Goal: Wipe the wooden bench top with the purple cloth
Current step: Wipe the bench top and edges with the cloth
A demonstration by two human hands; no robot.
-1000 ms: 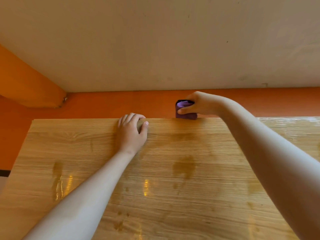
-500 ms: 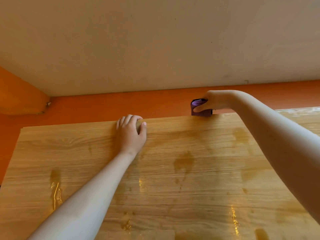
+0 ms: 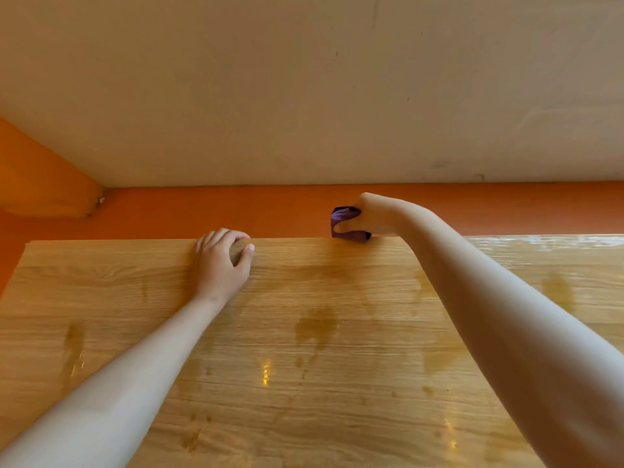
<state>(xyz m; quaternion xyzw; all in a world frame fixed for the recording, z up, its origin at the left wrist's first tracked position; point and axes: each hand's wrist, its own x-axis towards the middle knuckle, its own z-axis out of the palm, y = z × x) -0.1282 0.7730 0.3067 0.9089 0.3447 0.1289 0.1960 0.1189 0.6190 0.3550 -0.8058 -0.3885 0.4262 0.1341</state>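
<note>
Wooden worktop (image 3: 337, 332) runs wide; its far edge meets an orange wall band (image 3: 270, 211), left edge visible, the right side runs out of frame. Right hand (image 3: 368, 216) closed around the folded purple cloth (image 3: 344, 224), held at the far edge, long axis roughly upright. Left hand (image 3: 223, 261) rests loosely curled and empty, fingertips at the same edge. Damp patches (image 3: 315, 327) mid-surface; open room toward the viewer.

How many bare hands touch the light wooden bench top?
2. The left hand rests flat near the far edge; the right hand presses the folded purple cloth onto that edge of the wooden bench top.
</note>
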